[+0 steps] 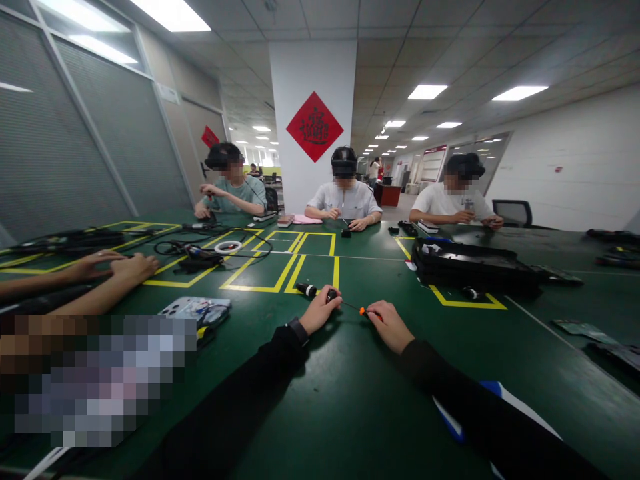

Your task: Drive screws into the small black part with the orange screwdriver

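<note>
My left hand (319,313), with a dark band at the wrist, is closed around a small black part (331,294). The exact kind of that part is too small to tell. My right hand (391,325) grips the orange and dark handle of a screwdriver (363,311). Its thin shaft points left and reaches the fingers of my left hand; whether the tip touches the black part cannot be made out. Just beyond my left hand lies a black cylinder with a white band (307,290) on the green table (345,387).
A black open tray (475,263) stands to the right, a small black cylinder (471,293) before it. Cables (200,250) and a white ring (227,247) lie left. Another person's hands (120,267) are at the left. Across the table sit three people. A blue-and-white item (520,407) lies under my right forearm.
</note>
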A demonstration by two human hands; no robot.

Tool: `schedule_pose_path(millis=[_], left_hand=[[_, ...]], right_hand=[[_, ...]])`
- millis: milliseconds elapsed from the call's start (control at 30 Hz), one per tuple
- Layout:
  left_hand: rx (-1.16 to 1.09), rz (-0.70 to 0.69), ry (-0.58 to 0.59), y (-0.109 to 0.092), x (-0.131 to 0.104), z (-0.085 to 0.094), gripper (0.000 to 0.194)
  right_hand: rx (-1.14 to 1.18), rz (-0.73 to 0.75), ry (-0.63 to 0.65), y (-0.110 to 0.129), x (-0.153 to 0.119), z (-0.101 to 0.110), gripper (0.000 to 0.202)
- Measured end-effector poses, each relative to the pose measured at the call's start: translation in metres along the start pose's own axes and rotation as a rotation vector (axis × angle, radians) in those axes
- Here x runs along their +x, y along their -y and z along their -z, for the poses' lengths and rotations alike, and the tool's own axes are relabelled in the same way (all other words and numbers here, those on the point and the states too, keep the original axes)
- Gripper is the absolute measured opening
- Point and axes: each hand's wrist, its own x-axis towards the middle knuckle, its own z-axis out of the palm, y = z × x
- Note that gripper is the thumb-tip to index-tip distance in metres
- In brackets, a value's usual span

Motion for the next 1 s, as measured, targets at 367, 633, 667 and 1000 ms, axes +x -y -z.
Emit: schedule_pose_path(millis=[367,633,667,1000], left_hand=[[0.003,-0.007,-0.004,0.0026,0.0005,-0.0003,0.023],[-0.007,-0.002,0.000,0.0004,0.0003,-0.0004,0.023],[-0.004,0.000,-0.001,0.0004,0.0003,-0.0005,0.023],[-0.056,-0.006,0.021,-0.0019,0.0005,-0.0005,0.022]], right_hand=[[-0.011,0.024,0.010,0.0033,-0.0026,-0.0007,0.019],[0.040,-0.029,0.003,0.0019,-0.0009,0.0011,0.014],[0.051,-0.038,-0.002,0.0021,-0.0011,0.0011,0.015],[-0.027,0.003,0.005,0.0062,-0.0027,0.0016,0.015]])
